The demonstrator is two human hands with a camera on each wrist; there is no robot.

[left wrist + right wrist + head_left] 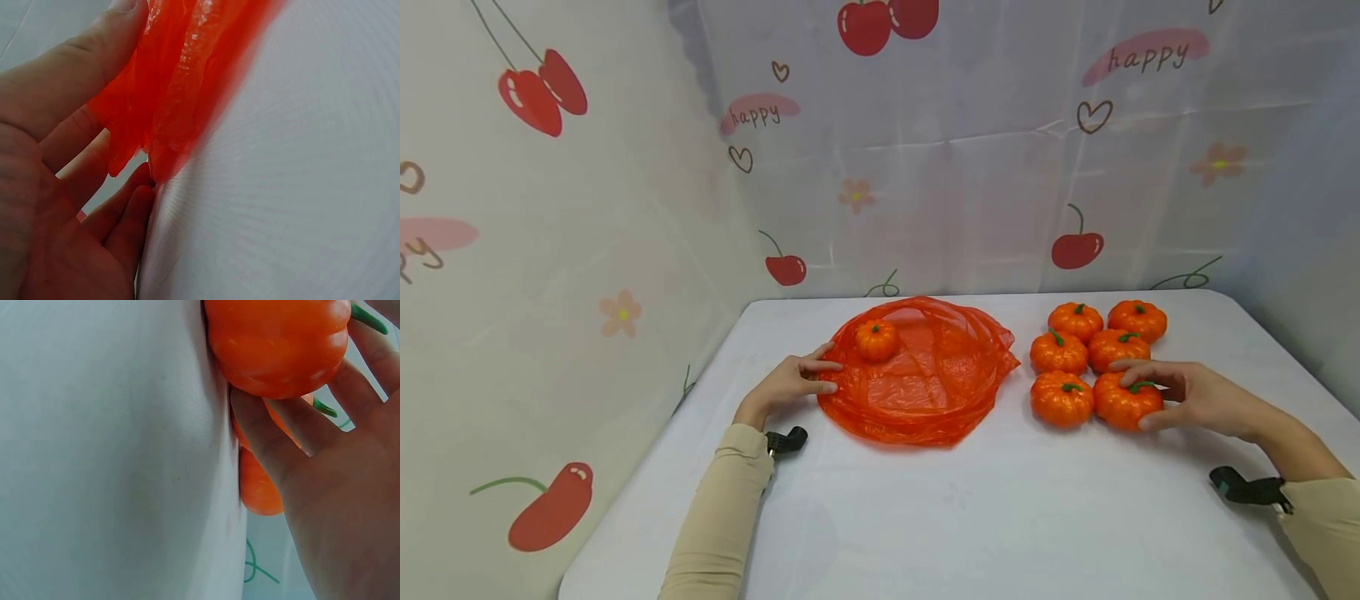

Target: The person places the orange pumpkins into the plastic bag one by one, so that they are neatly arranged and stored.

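A red plastic bag [917, 417] lies spread on the table, its mouth facing up, with one small orange pumpkin [877, 340] at its upper left. My left hand [788, 385] holds the bag's left rim; in the left wrist view the red plastic [169, 81] passes between thumb and fingers. At the right, my right hand [1206, 398] grips the front right pumpkin [1122, 404], thumb on its near side and fingers over its top and far side. That pumpkin [281, 344] has a green stem and fills the top of the right wrist view.
Several more orange pumpkins stand close together in two columns, among them the front left one [1062, 400] and the back right one [1138, 320]. A white cloth covers the table [940, 517]. Printed curtains [955, 200] hang behind and to the sides.
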